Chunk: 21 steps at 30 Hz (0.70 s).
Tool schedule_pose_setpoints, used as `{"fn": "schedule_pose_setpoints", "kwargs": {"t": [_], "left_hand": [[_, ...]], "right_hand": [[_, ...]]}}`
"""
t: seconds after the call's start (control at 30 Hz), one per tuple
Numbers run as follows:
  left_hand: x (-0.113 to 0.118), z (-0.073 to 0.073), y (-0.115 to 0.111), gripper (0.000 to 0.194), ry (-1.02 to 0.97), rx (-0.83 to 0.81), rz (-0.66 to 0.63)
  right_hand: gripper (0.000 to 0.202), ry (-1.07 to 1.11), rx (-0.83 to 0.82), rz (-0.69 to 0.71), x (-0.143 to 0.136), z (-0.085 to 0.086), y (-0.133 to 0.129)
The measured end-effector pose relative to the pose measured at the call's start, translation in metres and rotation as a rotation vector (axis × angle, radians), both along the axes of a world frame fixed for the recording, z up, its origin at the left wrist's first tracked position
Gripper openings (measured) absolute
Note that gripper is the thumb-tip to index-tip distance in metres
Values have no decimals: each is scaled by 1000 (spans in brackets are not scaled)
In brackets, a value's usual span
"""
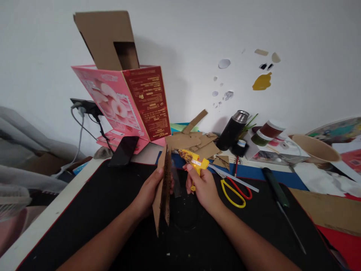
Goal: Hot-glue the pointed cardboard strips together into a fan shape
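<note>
Left hand (pixel 149 190) grips upright cardboard (pixel 163 188) at the desk's (pixel 84 210) near centre. Right hand (pixel 203 188) clasps a yellow glue gun (pixel 194 161), nozzle by the cardboard's top. Scissors (pixel 235 190) lie just right.

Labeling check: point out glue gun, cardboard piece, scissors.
glue gun (pixel 194 162), head view, yellow body.
cardboard piece (pixel 162 192), head view, edge-on middle.
scissors (pixel 235 194), head view, handle loops.

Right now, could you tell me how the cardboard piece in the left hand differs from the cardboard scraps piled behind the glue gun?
The left hand holds the cardboard piece upright on edge; the cardboard scraps mostly lie flat in a loose heap. The cardboard piece is long and narrow; the cardboard scraps are shorter, irregular offcuts. Both are plain brown cardboard. The right hand grips the yellow glue gun.
</note>
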<state>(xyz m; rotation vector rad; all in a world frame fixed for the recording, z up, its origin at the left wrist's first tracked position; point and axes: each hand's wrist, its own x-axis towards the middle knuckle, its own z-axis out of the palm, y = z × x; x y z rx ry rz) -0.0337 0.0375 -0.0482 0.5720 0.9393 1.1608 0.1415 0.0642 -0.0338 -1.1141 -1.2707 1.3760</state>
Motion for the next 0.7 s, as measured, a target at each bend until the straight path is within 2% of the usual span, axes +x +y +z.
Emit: {"fn": "schedule_pose_setpoints", "kwargs": {"t": [0.2, 0.33, 0.43, 0.7], "left_hand": [[-4, 2, 0, 60, 28, -67, -57], [-4, 2, -2, 58, 59, -53, 17], [-3, 3, -2, 60, 148, 9, 65], [-1, 9, 0, 69, 202, 25, -10]], "right_hand": [[56, -148, 47, -30, 8, -13, -4], [53, -152, 43, -52, 11, -15, -6], [59, -200, 57, -28, 11, -17, -7], [56, -226, 68, -15, 10, -19, -9]]}}
